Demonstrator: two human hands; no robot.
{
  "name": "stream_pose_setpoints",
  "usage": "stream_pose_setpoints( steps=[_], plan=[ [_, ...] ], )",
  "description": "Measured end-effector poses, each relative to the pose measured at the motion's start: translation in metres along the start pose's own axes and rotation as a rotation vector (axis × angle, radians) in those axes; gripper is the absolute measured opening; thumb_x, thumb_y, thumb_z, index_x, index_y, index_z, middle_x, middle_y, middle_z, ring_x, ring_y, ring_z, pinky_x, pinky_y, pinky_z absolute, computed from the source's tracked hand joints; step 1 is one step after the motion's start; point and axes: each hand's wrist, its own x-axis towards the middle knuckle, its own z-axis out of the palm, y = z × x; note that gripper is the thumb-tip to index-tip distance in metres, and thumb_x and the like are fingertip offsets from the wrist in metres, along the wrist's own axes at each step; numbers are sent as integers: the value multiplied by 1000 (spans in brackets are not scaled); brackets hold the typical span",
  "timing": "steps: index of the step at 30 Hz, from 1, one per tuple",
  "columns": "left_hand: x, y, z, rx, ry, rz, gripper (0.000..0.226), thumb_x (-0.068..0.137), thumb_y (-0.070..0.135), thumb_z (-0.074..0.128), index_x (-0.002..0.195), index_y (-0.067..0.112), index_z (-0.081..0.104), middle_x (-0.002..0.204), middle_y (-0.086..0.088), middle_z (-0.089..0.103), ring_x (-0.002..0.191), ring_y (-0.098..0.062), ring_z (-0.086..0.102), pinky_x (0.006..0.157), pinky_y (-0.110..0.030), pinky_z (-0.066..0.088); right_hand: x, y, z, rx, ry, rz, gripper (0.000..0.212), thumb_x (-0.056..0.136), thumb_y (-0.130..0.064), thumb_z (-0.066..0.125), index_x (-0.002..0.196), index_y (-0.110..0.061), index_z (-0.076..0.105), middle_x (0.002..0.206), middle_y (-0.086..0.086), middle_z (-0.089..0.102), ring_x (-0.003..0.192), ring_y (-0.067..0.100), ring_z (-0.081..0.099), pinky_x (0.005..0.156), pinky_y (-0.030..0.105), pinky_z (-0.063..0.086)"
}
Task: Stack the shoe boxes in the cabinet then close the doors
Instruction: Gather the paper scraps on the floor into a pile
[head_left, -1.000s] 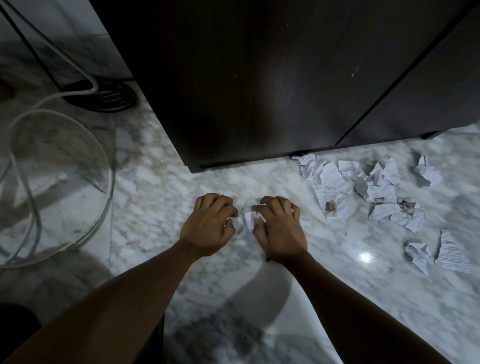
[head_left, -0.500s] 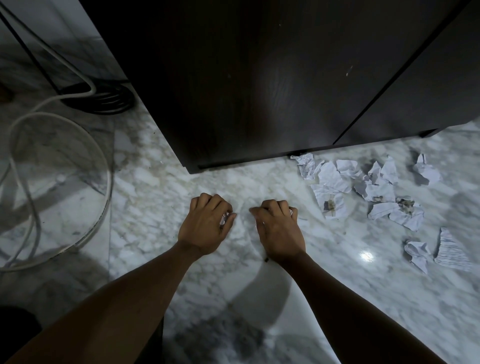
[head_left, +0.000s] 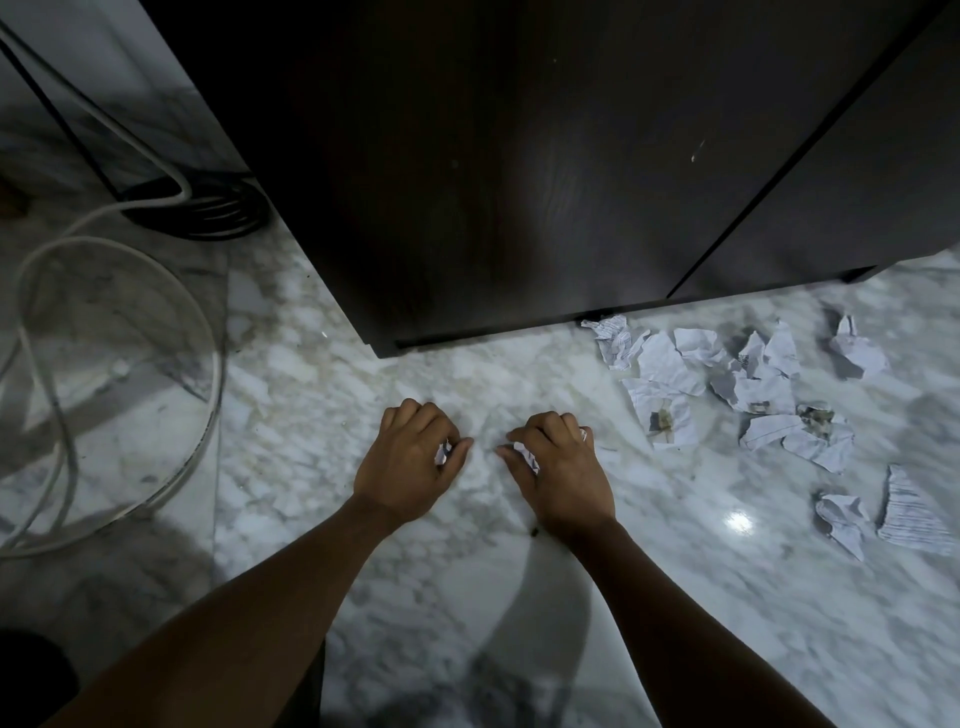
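There is a single view, from a wide-angle camera worn on the person's head. It looks steeply down and forward at the marble floor, close enough that both forearms reach in from the bottom edge. It faces the dark cabinet, which fills the upper frame, its straight edges bowed by the lens.

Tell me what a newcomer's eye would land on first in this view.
First, the two hands at centre: the left hand and right hand, each closed on a paper scrap above the marble floor. Next, crumpled paper scraps litter the floor at right. Behind looms the dark cabinet, doors shut.
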Motion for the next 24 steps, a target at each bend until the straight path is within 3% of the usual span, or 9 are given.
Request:
stream_pose_setpoints(
  steps=[8,13,17,21,24],
  plan=[
    [1,2,2,-156,43,-101,25,88,34,63,69,18,60,72,8,57,73,-11,50,74,-32,46,-6,-1,0,215,139,156,21,94,-33,63,90,-15,72,90,-1,64,88,20,61,80,37,50],
    [-17,32,-5,-303,36,-279,26,86,27,70,67,23,51,70,11,51,71,-11,49,71,-32,47,-20,-16,-21,352,221,338,3,87,-14,76,86,-11,73,84,-3,67,81,12,65,76,24,52],
    [-40,54,-11,-318,100,-192,26,85,30,63,64,17,53,68,8,52,68,-13,50,64,-33,48,-40,-28,-45,473,263,592,10,86,-24,78,90,-16,75,87,-12,70,82,-1,66,75,12,51],
    [-29,92,-37,-369,107,-204,25,84,26,69,65,18,54,69,10,51,70,-13,50,65,-37,50,-50,-37,-98,493,316,659,10,87,-27,77,91,-18,74,85,-16,69,84,-12,63,74,5,48],
    [6,137,-70,-427,113,-204,25,83,23,74,65,20,56,69,11,53,72,-13,51,69,-36,50,-52,-43,-161,482,391,681,12,88,-30,74,94,-20,73,85,-15,69,77,-9,63,70,4,44]
  ],
)
